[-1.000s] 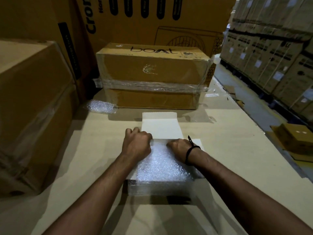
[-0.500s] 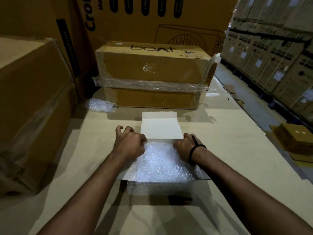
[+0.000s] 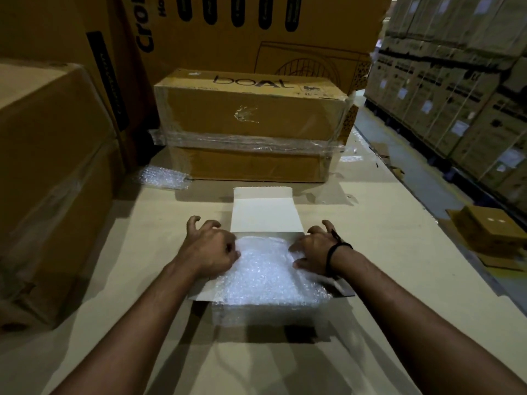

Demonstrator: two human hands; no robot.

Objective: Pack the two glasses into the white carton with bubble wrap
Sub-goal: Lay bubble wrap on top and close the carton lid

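The white rectangular cardboard carton (image 3: 204,289) sits dead ahead of me, its mouth filled by a sheet of clear bubble wrap (image 3: 268,277) that hides the two glasses, so I cannot confirm them. My left hand (image 3: 209,249) is at its 9 o'clock wall and my right hand (image 3: 313,249) at its 3 o'clock wall, each with fingers half-curled and spread, gripping nothing visible, thumb down on the wrap. I judge closing comes next: the white lid flap (image 3: 265,218) lies open at 12 o'clock from both hands, hinge running 9-to-3, equally near either.
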